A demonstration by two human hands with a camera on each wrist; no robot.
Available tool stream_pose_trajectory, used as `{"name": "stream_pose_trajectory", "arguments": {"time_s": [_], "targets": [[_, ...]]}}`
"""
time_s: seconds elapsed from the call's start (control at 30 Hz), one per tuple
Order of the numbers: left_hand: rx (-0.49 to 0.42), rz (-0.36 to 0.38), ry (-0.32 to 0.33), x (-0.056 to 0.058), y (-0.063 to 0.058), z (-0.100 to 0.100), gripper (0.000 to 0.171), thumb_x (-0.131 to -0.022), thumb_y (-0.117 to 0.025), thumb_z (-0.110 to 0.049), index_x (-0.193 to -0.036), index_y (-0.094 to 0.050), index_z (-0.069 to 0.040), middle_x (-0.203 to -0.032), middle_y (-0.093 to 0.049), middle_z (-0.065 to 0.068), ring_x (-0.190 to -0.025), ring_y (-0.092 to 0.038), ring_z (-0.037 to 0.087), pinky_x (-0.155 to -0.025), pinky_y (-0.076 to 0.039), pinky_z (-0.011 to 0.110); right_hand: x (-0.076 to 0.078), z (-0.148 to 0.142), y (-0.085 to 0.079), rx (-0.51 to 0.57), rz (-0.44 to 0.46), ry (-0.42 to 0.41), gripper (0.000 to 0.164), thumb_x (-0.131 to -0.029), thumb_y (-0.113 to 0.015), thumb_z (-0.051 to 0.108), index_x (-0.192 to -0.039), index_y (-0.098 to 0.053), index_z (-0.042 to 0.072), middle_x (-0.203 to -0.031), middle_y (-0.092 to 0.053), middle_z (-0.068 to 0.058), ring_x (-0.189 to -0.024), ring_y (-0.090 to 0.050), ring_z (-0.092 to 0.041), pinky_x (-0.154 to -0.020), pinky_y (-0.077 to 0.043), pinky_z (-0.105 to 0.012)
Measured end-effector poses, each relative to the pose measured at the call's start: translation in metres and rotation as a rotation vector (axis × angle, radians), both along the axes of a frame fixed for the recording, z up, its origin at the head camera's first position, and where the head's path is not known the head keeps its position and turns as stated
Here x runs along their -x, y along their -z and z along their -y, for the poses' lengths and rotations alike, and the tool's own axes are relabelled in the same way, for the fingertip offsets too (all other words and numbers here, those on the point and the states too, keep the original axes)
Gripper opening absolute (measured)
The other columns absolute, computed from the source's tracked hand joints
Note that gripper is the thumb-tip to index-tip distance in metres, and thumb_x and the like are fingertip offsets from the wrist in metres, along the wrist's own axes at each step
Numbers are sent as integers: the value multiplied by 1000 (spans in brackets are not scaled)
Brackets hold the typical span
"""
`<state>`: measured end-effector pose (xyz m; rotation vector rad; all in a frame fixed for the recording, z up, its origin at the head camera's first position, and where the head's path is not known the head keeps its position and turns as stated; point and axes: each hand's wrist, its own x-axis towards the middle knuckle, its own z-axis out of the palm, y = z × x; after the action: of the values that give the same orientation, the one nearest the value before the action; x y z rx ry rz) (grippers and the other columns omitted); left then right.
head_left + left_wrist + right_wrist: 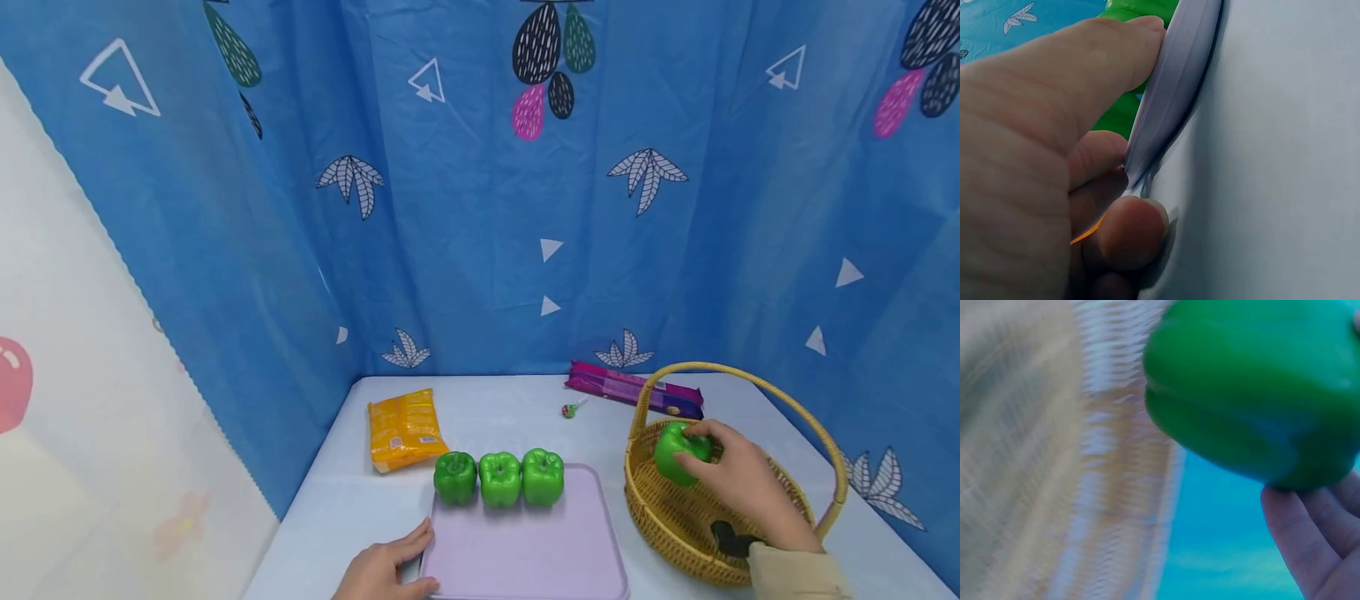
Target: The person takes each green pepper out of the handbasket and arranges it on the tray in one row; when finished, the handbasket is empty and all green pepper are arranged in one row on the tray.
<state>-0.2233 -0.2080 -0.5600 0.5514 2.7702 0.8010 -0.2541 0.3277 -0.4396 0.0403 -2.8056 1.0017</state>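
Note:
My right hand (738, 475) grips a green bell pepper (681, 454) inside the rim of a wicker basket (660, 533), below its arched handle. In the right wrist view the same pepper (1254, 394) fills the upper right, with fingertips (1282, 506) against its underside. Three more green bell peppers, a left one (455, 477), a middle one (500, 480) and a right one (542, 477), stand in a row along the far edge of a pale purple tray (525, 554). My left hand (386, 567) touches the tray's left edge; its thumb and fingers meet the rim (1175, 81) in the left wrist view.
A yellow-orange packet (406, 429) lies behind the tray to the left. Farther back are a small lollipop (569, 410) and a long purple packet (622, 387), partly behind the basket handle. A blue curtain (487, 208) hangs beyond the white table (337, 483).

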Motion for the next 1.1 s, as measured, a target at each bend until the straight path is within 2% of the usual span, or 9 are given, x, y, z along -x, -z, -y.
{"name": "stream_pose_trajectory", "arguments": {"time_s": [0.1,0.17,0.27,0.37,0.5,0.67,0.83,1.1], "targets": [[1,2,-3,-2,-2,0,77,-85,-69,-71,-147,-59,-26,-154,-53,-11,-132,-61,23,-102,-56,51,-5,23,-17,41,-61,-81,58,-92,-76,49,-132,-62,9,-136,-60,-26,-110,-67,-41,-72,-64,-41],[6,2,-8,-3,-3,1,78,-85,-68,-71,-147,-59,-25,-155,-52,-11,-133,-61,23,-102,-56,51,-3,40,-23,65,-73,-142,53,-91,-77,47,-129,-65,13,-137,-61,-22,-113,-66,-39,-76,-64,-42],[11,-3,-16,-2,-5,2,79,-86,-68,-72,-148,-58,-25,-155,-52,-11,-133,-61,23,-101,-56,50,7,63,-23,61,-46,-226,45,-90,-80,40,-125,-67,15,-132,-65,-15,-110,-66,-31,-80,-63,-40],[19,-14,-15,-2,-4,3,80,-86,-66,-73,-149,-57,-24,-156,-51,-11,-132,-61,21,-100,-57,48,18,82,-16,19,21,-260,38,-88,-84,29,-119,-69,15,-124,-69,-10,-103,-66,-23,-80,-63,-38],[16,-22,-12,-3,-2,1,80,-85,-66,-74,-148,-57,-25,-155,-51,-12,-133,-61,19,-101,-57,46,28,98,-5,-42,86,-264,34,-84,-86,20,-114,-70,13,-116,-71,-6,-102,-66,-22,-83,-63,-41],[-7,-19,-9,-4,0,-4,80,-85,-67,-73,-148,-57,-24,-155,-51,-13,-134,-59,19,-103,-56,47,36,104,9,-101,89,-246,34,-82,-88,15,-110,-70,10,-108,-72,-3,-95,-64,-18,-80,-61,-42],[-2,-17,-11,-5,0,-7,79,-85,-68,-71,-148,-58,-24,-155,-51,-13,-134,-60,19,-102,-56,47,40,105,19,-102,98,-255,33,-80,-89,14,-108,-70,10,-105,-72,-3,-92,-63,-17,-78,-60,-41],[-11,15,-23,-4,-1,-12,78,-85,-70,-70,-148,-57,-28,-155,-51,-15,-135,-59,21,-104,-55,52,40,103,29,-98,127,-246,34,-80,-89,14,-108,-71,13,-110,-72,-3,-100,-65,-20,-85,-60,-45]]}}
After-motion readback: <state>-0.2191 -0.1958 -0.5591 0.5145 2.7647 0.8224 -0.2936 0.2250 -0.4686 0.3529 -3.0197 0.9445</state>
